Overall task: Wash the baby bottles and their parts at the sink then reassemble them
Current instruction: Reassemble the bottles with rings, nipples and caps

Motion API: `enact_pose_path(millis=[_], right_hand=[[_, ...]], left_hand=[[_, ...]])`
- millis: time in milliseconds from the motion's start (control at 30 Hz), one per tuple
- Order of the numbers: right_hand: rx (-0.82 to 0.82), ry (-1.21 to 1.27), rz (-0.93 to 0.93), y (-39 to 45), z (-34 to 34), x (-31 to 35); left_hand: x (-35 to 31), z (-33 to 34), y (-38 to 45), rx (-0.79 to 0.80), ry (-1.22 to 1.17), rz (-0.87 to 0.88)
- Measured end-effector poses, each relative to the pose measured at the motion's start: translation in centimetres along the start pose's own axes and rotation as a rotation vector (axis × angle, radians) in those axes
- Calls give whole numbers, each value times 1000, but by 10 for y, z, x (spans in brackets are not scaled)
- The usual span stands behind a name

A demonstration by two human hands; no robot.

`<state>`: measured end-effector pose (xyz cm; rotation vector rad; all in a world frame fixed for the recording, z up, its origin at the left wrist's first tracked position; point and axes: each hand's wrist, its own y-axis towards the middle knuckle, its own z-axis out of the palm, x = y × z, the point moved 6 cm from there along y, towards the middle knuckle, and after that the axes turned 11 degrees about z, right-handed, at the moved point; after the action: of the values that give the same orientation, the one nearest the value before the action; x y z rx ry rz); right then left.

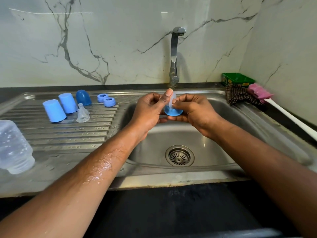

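Wet forearms reach over the sink (pixel 214 134); I see my left hand (pixel 149 109) and right hand (pixel 193 110) together above the basin, both pinching a clear teat (pixel 172 100) seated in a blue ring (pixel 172 112). Two blue caps (pixel 60 107), a dome lid (pixel 83 97), two spare rings (pixel 106 99), two teats (pixel 82 113) and an upturned clear bottle (pixel 14 146) sit on the drainboard (pixel 68 134).

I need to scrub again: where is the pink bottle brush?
In the head view, the pink bottle brush lies on the counter right of the sink, its head beside the checked cloth and green box.

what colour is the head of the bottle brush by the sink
Pink; the bottle brush has a white handle, seen in the head view.
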<state>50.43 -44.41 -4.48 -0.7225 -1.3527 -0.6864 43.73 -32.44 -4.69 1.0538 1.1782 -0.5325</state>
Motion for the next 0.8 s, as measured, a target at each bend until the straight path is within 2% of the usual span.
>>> enact_pose_path(millis=[67,167,233,367,567,667,800], right_hand=[[3,10,4,1,-1,0],[21,51,18,2,-5,6],[57,52,35,1,-5,7],[102,-8,59,0,-1,4],[148,102,80,-1,0,5],[100,125,59,1,-6,8],[-91,-65,-85,3,-24,18]], left_hand=[[-3,3,0,60,47,53],[-10,7,3,261,163,161],[-8,4,5,327,247,203],[-5,-7,9,293,378,252],[-1,-3,11,294,350,228],[4,-10,11,184,234,114],[5,-32,11,-173,-53,-79]])
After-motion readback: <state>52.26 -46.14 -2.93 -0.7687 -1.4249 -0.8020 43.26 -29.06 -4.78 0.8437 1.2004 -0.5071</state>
